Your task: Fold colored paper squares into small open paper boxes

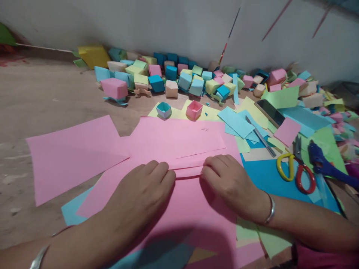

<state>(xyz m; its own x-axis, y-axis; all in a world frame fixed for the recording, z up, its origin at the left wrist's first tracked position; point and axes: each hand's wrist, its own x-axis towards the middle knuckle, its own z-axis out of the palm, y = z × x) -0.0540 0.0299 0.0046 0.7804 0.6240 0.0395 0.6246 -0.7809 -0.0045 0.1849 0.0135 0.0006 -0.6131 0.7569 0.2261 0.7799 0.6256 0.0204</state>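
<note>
A narrow folded strip of pink paper point(188, 172) lies across larger pink sheets point(179, 209). My left hand point(153, 186) is closed on the strip's left end, its fingertips hidden beneath the knuckles. At the other end, my right hand point(221, 175) grips the strip with bent fingers. Beyond the strip, another pink piece point(182, 138) carries a small pencil-like mark. Off to the left, a cut pink sheet point(73, 160) rests with its right tip near my left hand.
Small open paper boxes, one blue point(164, 110) and one pink point(194, 110), stand ahead. Scissors point(300, 164), a blue glue gun point(328, 162), a pen point(260, 136) and a phone point(269, 113) lie right. Several folded paper blocks point(171, 89) line the wall point(140, 22).
</note>
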